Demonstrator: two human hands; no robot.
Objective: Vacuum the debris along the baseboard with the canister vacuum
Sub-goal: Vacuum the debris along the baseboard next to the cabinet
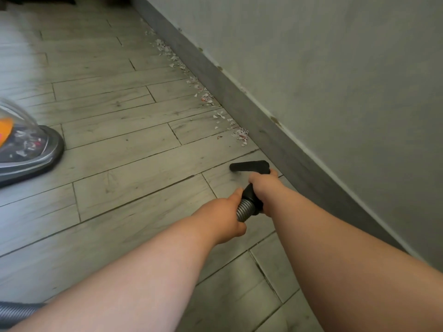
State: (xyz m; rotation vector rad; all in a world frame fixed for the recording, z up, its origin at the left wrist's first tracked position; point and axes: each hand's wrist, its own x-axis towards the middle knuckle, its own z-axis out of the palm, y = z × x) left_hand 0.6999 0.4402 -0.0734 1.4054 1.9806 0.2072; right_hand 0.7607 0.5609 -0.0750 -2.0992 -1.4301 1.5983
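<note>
A trail of small white and red paper scraps [239, 134] lies on the grey plank floor along the grey baseboard [239, 101], running away from me. The black vacuum nozzle [249, 167] rests on the floor just short of the nearest scraps, close to the baseboard. My right hand [262, 188] grips the black neck behind the nozzle. My left hand [223, 216] grips the ribbed grey hose [244, 209] just behind it. The canister vacuum [26, 149], with a clear dome and orange part, sits at the left edge.
A grey wall [335, 68] rises above the baseboard on the right. Another stretch of grey hose [16, 312] lies at the bottom left corner. Open plank floor [119, 130] spreads between the canister and the baseboard.
</note>
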